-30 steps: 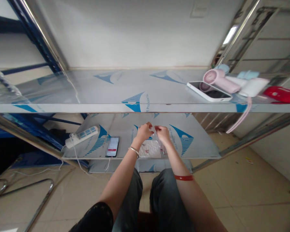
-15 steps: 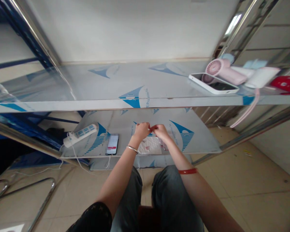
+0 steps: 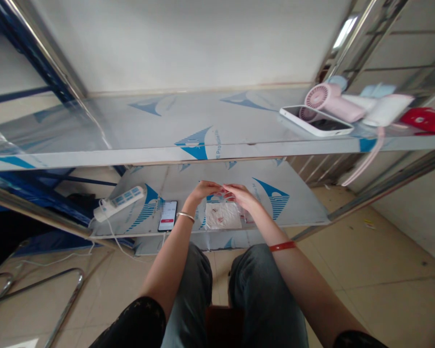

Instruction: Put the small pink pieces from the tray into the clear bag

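Above the lower metal shelf (image 3: 159, 179), my left hand (image 3: 204, 189) and my right hand (image 3: 240, 195) meet at the fingertips. Their fingers are pinched around something small and reddish, too small to make out. A flat white packet (image 3: 223, 216), seemingly in clear plastic and with small red marks, lies on the shelf just below them. Some small clear and reddish material shows at its right edge, partly behind my right wrist. To the left of my left hand lies a phone (image 3: 167, 215) with its screen lit and a white cable attached.
A white power strip (image 3: 119, 203) sits on the lower shelf's left side. The upper shelf (image 3: 130, 125) holds a white-edged phone (image 3: 315, 122), a pink handheld fan (image 3: 335, 101) with a hanging strap, and a red object (image 3: 426, 120). A metal chair leg (image 3: 67, 304) stands at lower left.
My left hand has shifted slightly left and its fingers have straightened. My right fingers now stretch further left over the small thing. The white packet is less covered.
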Demonstrator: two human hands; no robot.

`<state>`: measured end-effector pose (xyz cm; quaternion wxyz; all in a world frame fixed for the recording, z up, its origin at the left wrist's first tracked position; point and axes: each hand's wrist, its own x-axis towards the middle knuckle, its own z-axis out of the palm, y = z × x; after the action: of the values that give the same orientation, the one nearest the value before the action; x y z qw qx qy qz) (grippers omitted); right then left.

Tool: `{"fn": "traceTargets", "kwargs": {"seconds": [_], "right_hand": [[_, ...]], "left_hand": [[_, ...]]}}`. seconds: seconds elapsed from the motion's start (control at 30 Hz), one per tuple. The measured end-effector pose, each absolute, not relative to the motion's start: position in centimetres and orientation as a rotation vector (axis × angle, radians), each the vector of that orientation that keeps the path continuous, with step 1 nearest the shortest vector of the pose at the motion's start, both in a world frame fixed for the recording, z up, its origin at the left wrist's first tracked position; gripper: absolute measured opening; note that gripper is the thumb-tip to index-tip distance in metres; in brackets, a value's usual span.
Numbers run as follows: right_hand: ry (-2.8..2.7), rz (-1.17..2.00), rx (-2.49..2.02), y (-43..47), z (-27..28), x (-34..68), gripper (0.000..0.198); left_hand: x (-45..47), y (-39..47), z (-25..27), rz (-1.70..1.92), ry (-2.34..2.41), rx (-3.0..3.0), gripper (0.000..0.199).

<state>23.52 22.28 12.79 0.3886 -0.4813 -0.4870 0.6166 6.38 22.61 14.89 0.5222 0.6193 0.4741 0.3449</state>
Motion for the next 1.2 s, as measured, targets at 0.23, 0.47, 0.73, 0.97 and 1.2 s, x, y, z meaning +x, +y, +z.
{"fn": "traceTargets", "kwargs": {"seconds": [0.23, 0.47, 0.73, 0.97, 1.2], "right_hand": [[-1.282, 1.398, -1.419, 22.0, 13.0, 22.3, 0.014], [-1.395, 1.176, -1.57, 22.9, 12.1, 21.5, 0.01], [-1.59, 1.048, -1.573, 23.1, 11.4, 21.6, 0.013], [-1.652, 0.804, -1.644, 23.0, 11.5, 21.9, 0.005], [-1.742, 0.632, -1.712, 22.5, 11.6, 21.3, 0.009]], "left_hand": [[7.8, 22.8, 14.7, 0.68, 1.613, 1.875, 0.023], [8.7, 22.5, 14.5, 0.578, 1.791, 1.991, 0.027], [8.5, 22.4, 14.4, 0.56, 1.894, 1.948, 0.027], [8.1, 22.1, 14.4, 0.419, 1.798, 2.073, 0.022], [8.5, 21.8, 14.5, 0.321, 1.821, 2.102, 0.025]]}}
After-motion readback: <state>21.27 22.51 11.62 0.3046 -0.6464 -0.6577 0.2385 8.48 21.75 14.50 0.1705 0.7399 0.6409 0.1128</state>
